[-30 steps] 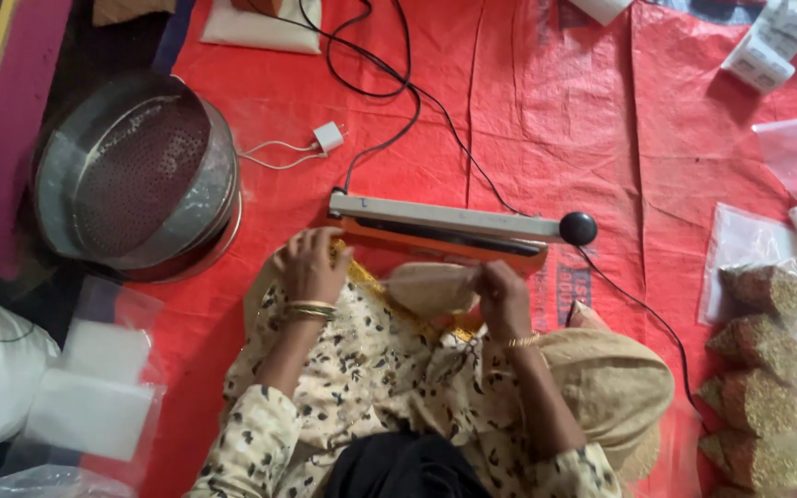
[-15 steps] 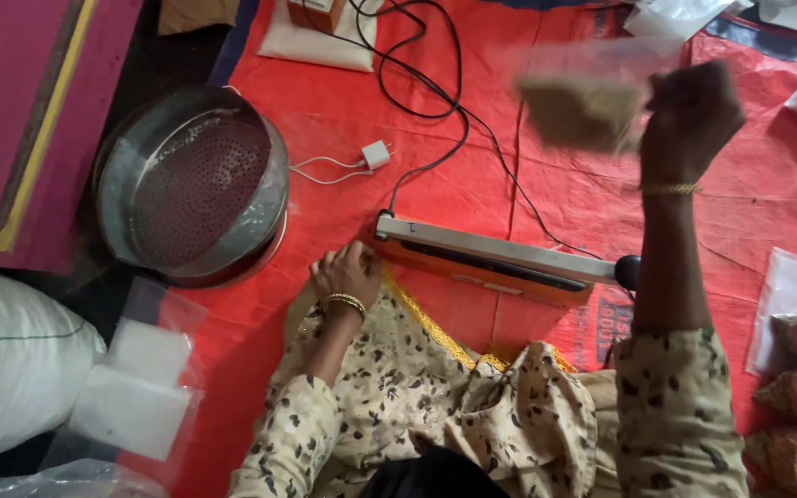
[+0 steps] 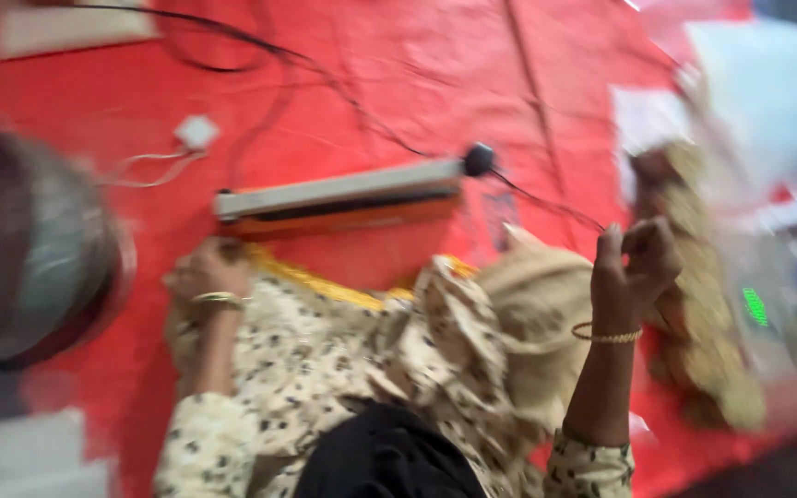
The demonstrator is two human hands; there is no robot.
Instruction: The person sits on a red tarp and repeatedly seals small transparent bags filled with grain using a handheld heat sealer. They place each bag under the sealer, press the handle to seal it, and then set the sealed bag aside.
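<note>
Sealed clear grain pouches [image 3: 703, 304] lie stacked at three o'clock, beside the curled right hand [image 3: 634, 267], fingers loosely closed on nothing visible. Left hand [image 3: 200, 277] rests by the long orange-and-grey heat sealer [image 3: 339, 198]; its fingers are blurred.

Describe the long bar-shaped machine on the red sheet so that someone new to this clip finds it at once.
Start at the red sheet covering the floor. Near its middle, just beyond the person's left hand, lies a long narrow sealing machine. Unlike the round metal sieve at left, it is straight, with a grey top arm, orange base and black knob.
</note>
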